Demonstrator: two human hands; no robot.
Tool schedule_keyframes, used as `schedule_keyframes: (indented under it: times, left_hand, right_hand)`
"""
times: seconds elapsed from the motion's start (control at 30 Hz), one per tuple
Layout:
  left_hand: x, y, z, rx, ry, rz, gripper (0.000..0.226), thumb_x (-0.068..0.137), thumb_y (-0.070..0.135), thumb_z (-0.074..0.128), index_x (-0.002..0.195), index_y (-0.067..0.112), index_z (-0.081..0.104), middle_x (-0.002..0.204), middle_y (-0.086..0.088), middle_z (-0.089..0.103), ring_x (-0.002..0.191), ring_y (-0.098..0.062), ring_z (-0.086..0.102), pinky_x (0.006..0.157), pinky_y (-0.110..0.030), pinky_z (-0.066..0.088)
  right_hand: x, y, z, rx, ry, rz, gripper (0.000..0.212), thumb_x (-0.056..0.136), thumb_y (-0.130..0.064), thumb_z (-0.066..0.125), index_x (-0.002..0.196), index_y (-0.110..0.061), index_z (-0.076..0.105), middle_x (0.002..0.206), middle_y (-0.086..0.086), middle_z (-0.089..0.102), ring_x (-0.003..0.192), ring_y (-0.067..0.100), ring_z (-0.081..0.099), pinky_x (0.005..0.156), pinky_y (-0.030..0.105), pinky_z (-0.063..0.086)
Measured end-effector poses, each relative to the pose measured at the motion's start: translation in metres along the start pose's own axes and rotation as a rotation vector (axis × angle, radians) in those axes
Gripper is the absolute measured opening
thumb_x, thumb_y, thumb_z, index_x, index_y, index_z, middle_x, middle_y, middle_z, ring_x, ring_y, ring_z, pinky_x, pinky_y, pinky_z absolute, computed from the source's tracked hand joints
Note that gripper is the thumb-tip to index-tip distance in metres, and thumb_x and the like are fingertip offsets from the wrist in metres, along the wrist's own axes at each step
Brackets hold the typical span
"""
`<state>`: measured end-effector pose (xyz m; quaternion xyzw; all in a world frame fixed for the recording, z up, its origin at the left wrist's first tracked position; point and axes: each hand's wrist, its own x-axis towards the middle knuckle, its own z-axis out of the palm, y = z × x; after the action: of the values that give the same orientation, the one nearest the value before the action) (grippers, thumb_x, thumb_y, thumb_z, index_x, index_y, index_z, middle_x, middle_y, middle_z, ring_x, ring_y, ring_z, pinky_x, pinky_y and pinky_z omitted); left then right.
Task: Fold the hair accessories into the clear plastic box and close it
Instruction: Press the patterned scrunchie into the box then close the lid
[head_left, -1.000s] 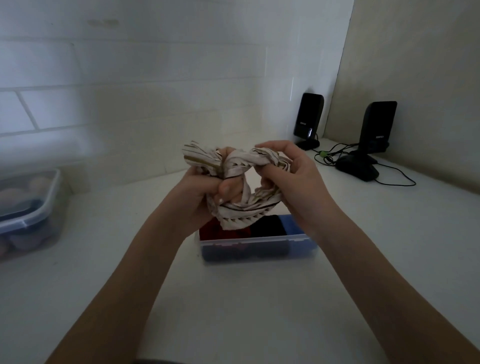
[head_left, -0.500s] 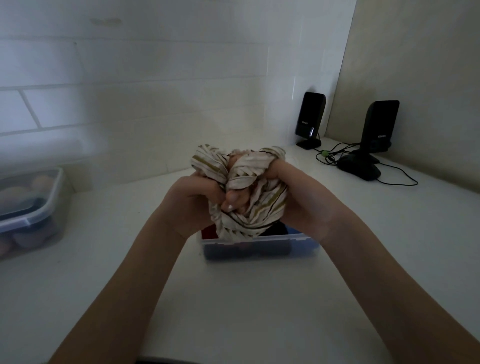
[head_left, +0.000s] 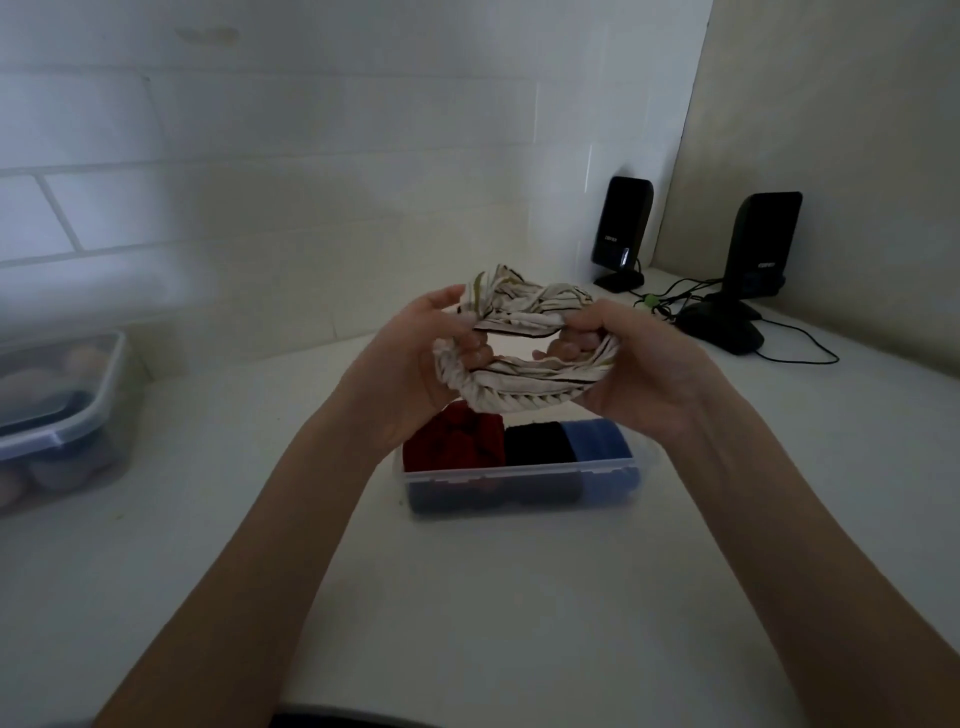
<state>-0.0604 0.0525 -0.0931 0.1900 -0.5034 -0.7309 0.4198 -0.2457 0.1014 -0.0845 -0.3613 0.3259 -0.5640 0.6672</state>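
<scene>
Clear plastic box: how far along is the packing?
Done: red, black and blue accessories sit in the clear plastic box.
In hand: left hand and right hand grip the striped headband above it, spread in a loop.
Left: fold it in, close the box; no lid visible.

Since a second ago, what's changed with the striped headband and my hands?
The striped headband, bunched tight between both fists half a second ago, is now pulled open into a loop above the clear plastic box. The left hand and right hand moved apart but still grip it. The red, black and blue pieces in the box stayed put.
</scene>
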Motion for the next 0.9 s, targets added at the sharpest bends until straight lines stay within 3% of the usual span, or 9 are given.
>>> schedule_keyframes:
  times: [0.07, 0.13, 0.23, 0.33, 0.47, 0.53, 0.63, 0.7, 0.9]
  left_hand:
    - [0.003, -0.007, 0.000, 0.087, 0.072, 0.031, 0.058, 0.069, 0.001, 0.056, 0.126, 0.003, 0.042, 0.059, 0.000, 0.060, 0.048, -0.009, 0.051, 0.051, -0.022, 0.048]
    - [0.003, -0.009, 0.000, 0.092, 0.111, 0.077, 0.059, 0.067, -0.001, 0.056, 0.124, 0.004, 0.043, 0.062, -0.002, 0.061, 0.046, -0.009, 0.050, 0.051, -0.022, 0.049]
    - [0.003, -0.006, -0.001, 0.033, 0.114, 0.140, 0.044, 0.065, -0.002, 0.048, 0.109, 0.001, 0.047, 0.053, -0.002, 0.050, 0.040, -0.009, 0.044, 0.051, -0.024, 0.050]
    - [0.000, -0.005, 0.002, -0.049, 0.039, 0.122, 0.015, 0.067, 0.002, 0.043, 0.081, 0.006, 0.047, 0.050, 0.000, 0.039, 0.041, -0.008, 0.041, 0.054, -0.022, 0.048]
    - [-0.001, -0.006, 0.003, -0.045, 0.014, 0.067, 0.029, 0.068, 0.004, 0.046, 0.096, 0.006, 0.050, 0.054, 0.001, 0.051, 0.055, -0.011, 0.047, 0.063, -0.024, 0.043]
    - [0.000, -0.009, 0.003, 0.045, 0.042, 0.059, 0.035, 0.067, 0.004, 0.053, 0.102, 0.008, 0.053, 0.060, -0.001, 0.062, 0.060, -0.013, 0.057, 0.064, -0.026, 0.049]
    - [-0.001, -0.017, 0.003, 0.324, 0.106, 0.065, 0.041, 0.063, 0.012, 0.071, 0.102, 0.023, 0.060, 0.075, -0.005, 0.074, 0.071, -0.020, 0.069, 0.068, -0.034, 0.055]
    - [-0.002, -0.020, 0.003, 0.543, 0.150, 0.096, 0.047, 0.060, 0.026, 0.077, 0.102, 0.032, 0.057, 0.073, -0.004, 0.075, 0.070, -0.019, 0.071, 0.067, -0.035, 0.056]
    - [-0.005, -0.022, 0.002, 0.721, 0.167, 0.243, 0.042, 0.079, 0.017, 0.073, 0.109, 0.031, 0.047, 0.081, -0.008, 0.072, 0.057, -0.007, 0.064, 0.052, -0.018, 0.049]
  right_hand:
    - [0.002, 0.001, -0.002, -0.133, 0.039, -0.013, 0.008, 0.080, -0.003, 0.060, 0.086, -0.006, 0.064, 0.053, -0.001, 0.053, 0.050, 0.009, 0.052, 0.062, 0.025, 0.056]
    - [0.004, 0.002, -0.004, -0.281, 0.035, -0.042, 0.023, 0.080, -0.003, 0.065, 0.104, -0.002, 0.064, 0.065, 0.003, 0.061, 0.054, 0.010, 0.056, 0.062, 0.025, 0.056]
    - [0.002, 0.001, -0.005, -0.565, 0.006, -0.064, 0.036, 0.066, -0.012, 0.076, 0.101, -0.007, 0.068, 0.074, 0.002, 0.072, 0.060, 0.011, 0.064, 0.059, 0.020, 0.054]
    - [0.000, -0.004, -0.006, -0.600, -0.020, -0.039, 0.032, 0.068, -0.012, 0.075, 0.099, -0.006, 0.069, 0.068, 0.003, 0.071, 0.059, 0.011, 0.066, 0.059, 0.019, 0.053]
    - [-0.005, -0.011, -0.011, -0.553, -0.058, 0.029, 0.006, 0.071, -0.012, 0.072, 0.069, -0.016, 0.075, 0.058, 0.005, 0.064, 0.057, 0.013, 0.064, 0.060, 0.022, 0.054]
    - [-0.005, -0.013, -0.015, -0.567, -0.020, 0.061, 0.021, 0.078, -0.010, 0.069, 0.059, -0.018, 0.073, 0.053, 0.002, 0.060, 0.055, 0.013, 0.063, 0.058, 0.024, 0.054]
    - [-0.006, -0.014, -0.016, -0.573, 0.093, 0.090, 0.007, 0.080, -0.009, 0.068, 0.086, -0.013, 0.068, 0.053, 0.001, 0.059, 0.053, 0.013, 0.063, 0.058, 0.028, 0.056]
    - [-0.007, -0.014, -0.017, -0.594, 0.159, 0.086, 0.031, 0.078, -0.010, 0.071, 0.106, -0.013, 0.058, 0.062, 0.005, 0.065, 0.058, 0.015, 0.066, 0.057, 0.031, 0.057]
    - [-0.012, -0.017, -0.015, -0.823, 0.206, -0.083, 0.039, 0.073, -0.012, 0.076, 0.105, -0.029, 0.062, 0.093, 0.010, 0.074, 0.074, 0.023, 0.071, 0.070, 0.038, 0.059]
